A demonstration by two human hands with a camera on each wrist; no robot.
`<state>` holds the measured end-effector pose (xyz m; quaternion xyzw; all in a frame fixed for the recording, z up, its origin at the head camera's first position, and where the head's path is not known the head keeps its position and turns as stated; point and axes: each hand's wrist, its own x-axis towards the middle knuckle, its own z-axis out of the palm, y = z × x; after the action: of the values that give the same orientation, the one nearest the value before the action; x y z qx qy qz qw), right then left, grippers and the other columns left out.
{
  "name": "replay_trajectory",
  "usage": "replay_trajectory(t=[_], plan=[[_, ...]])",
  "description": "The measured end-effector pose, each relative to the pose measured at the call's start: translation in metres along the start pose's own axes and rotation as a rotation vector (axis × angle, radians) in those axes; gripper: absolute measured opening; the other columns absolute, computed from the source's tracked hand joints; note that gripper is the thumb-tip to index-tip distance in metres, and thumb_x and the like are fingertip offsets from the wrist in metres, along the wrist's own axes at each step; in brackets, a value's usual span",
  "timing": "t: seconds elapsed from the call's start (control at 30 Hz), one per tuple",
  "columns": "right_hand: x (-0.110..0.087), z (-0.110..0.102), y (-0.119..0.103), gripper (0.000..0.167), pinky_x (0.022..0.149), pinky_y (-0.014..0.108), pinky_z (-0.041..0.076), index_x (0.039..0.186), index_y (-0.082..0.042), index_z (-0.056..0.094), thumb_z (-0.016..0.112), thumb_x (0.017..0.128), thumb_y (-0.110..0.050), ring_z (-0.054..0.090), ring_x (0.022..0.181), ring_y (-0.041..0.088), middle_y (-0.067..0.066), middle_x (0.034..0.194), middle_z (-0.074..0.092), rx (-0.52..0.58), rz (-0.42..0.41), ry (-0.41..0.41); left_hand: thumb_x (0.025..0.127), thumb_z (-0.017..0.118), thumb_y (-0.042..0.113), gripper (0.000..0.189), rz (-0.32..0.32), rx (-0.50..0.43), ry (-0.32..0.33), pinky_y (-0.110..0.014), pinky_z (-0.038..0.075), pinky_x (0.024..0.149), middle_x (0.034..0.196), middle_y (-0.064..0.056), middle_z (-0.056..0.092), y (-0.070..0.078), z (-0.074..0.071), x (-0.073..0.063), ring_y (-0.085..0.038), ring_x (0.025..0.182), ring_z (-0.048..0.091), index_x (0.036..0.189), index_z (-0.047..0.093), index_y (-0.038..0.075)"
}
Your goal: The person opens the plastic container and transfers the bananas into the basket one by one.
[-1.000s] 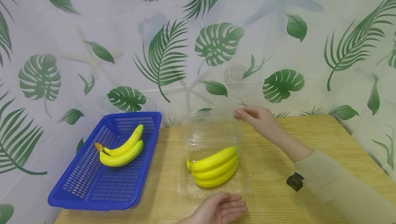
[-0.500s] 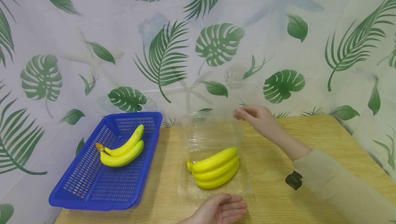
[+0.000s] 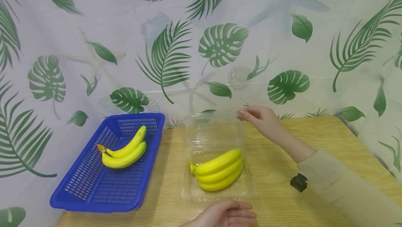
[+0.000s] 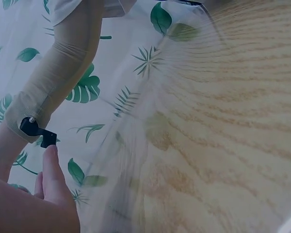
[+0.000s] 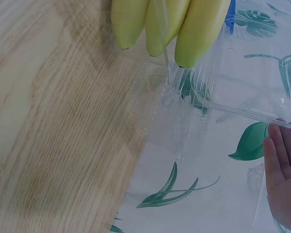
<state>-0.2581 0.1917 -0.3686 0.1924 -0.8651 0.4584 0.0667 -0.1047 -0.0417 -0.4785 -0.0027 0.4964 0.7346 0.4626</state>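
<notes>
A clear plastic clamshell box lies on the table with its lid raised toward the back. Inside its base sits a yellow bunch of bananas, stem to the left. At the lid's upper right corner, my right hand pinches the edge. The right wrist view shows fingertips right at that edge. In front of the box, my left hand holds nothing, its fingers extended to the right and partly cut off by the frame. The left wrist view shows that hand beside the table.
A blue plastic basket stands on the left with two bananas joined at the stem. The wooden table meets a leaf-printed white sheet at the back. A small black device hangs at the right sleeve.
My left hand has shifted slightly right and toward the front edge, its fingers turning a little. The right hand, lid and bananas stay in place.
</notes>
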Motion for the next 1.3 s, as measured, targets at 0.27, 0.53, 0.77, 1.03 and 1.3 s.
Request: replay_trajectory(t=[0.27,0.53,0.77,1.03,1.3], plan=[[-0.001,-0.001,0.0,0.036,0.09,0.009,0.054,0.126,-0.003,0.075,0.057,0.112,-0.031,0.074,0.113,0.034,0.017,0.12,0.079,0.004,0.003,-0.012,0.113,0.042,0.028,0.054,0.037,0.06,-0.033,-0.047,0.045,0.125,0.151,-0.031,0.057,0.013,0.004,-0.006,-0.039,0.143,0.057,0.151,0.049,-0.01],[-0.001,-0.001,0.001,0.035,0.096,0.024,0.06,0.127,-0.005,0.075,0.057,0.112,-0.032,0.074,0.113,0.031,0.017,0.121,0.079,-0.001,-0.005,-0.015,0.11,0.05,0.026,0.051,0.118,0.041,0.037,-0.038,0.056,0.115,0.14,-0.022,0.069,0.04,0.001,-0.015,-0.024,0.123,0.072,0.146,0.055,-0.009],[-0.001,-0.001,0.002,0.035,0.093,0.016,0.057,0.127,-0.005,0.075,0.057,0.112,-0.031,0.074,0.112,0.03,0.016,0.12,0.079,0.009,-0.009,-0.014,0.107,0.053,0.023,0.048,0.236,0.112,0.072,-0.037,0.061,0.108,0.121,-0.008,0.078,0.065,-0.012,-0.02,-0.018,0.109,0.076,0.141,0.058,-0.009],[-0.001,0.0,0.002,0.035,0.092,0.015,0.056,0.126,-0.005,0.075,0.057,0.112,-0.031,0.074,0.111,0.029,0.014,0.118,0.079,0.005,-0.008,-0.009,0.105,0.052,0.01,0.027,0.315,0.084,0.019,-0.026,0.066,0.092,0.101,0.006,0.081,0.089,-0.026,-0.025,-0.01,0.094,0.078,0.105,0.078,0.018],[-0.001,0.0,0.001,0.035,0.091,0.012,0.055,0.125,-0.005,0.075,0.056,0.112,-0.032,0.073,0.112,0.032,0.015,0.118,0.079,0.019,-0.003,-0.015,0.107,0.048,0.008,0.028,0.386,0.078,0.056,-0.022,0.066,0.088,0.1,0.007,0.079,0.105,-0.038,-0.026,-0.01,0.092,0.077,0.105,0.074,0.017]])
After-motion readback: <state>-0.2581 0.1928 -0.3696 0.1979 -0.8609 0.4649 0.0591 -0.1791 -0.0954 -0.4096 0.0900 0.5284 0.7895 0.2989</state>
